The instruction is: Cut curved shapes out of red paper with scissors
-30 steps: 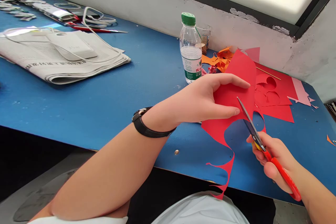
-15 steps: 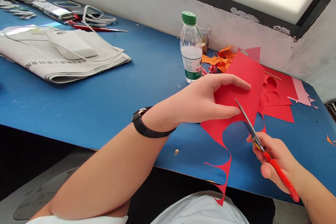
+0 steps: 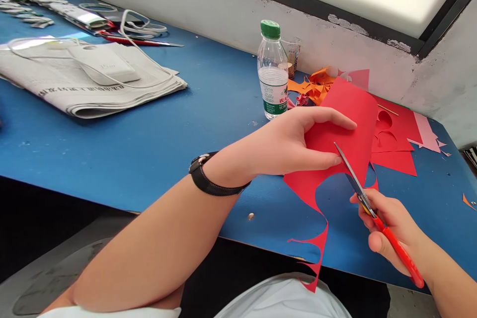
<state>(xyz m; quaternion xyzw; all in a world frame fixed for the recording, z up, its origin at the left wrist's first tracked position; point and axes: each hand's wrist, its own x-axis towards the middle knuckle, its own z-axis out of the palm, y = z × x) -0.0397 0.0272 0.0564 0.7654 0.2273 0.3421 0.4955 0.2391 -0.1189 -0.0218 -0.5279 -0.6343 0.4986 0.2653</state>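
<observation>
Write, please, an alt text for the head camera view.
A left hand holds red paper while the right hand holds red-handled scissors at the paper's edge, over a blue table. A green-capped bottle stands behind; folded newspaper lies farther left.

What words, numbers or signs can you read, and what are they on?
"农": red, on the bottle label; the next character is cut off by the bottle's curve.
"饮用": white, on the label's green band.
The label's small print: too small to read.
Newspaper headline: upside down and too blurred to read surely.
White box on it: a faint mark, unreadable.
Cup behind the bottle: marks too small to read.
</observation>
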